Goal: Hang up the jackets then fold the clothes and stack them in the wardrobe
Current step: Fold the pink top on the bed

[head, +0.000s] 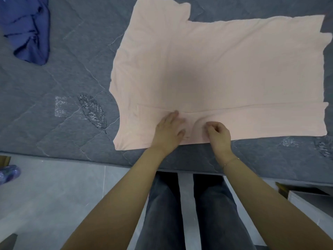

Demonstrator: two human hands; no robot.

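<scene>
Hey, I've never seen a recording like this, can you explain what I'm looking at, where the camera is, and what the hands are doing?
There is no machine here. One wide-angle camera sits on a person's head and looks down, so you see their own arms, dark trousers and the floor at the bottom.

A pale pink T-shirt lies spread flat on a grey quilted bed; its near long edge appears already folded in. The left hand rests flat on that folded strip, fingers straight. The right hand has curled fingers that seem to pinch the fabric beside it, though the grip is hard to make out.

A crumpled blue garment lies apart at the bed's far left corner.
</scene>
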